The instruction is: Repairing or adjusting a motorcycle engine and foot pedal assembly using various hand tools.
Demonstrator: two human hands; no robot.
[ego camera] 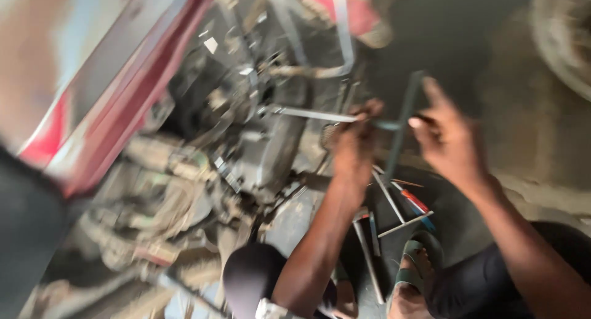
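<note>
Hands meet on a T-handle wrench (403, 119) aimed at the motorcycle engine (258, 146). Our left hand (354, 143) is wrapped around its long shaft; our right hand (446, 134) grips the crossbar with fingers half spread. We judge that keeping the shaft straight into the engine matters most. Loose tools (394, 208) lie on the floor below.

Two hands are in view, the left hand (354, 143) and the right hand (449, 137), together on one T-shaped wrench (400, 125) at the middle of the scene. One red motorcycle (203, 128) fills the left, and one sandalled foot (414, 276) shows at the near edge. On the ground near the foot lie about five loose tools, blurred: roughly four plain metal rods (388, 199) and one screwdriver (414, 201) with a red handle.
</note>
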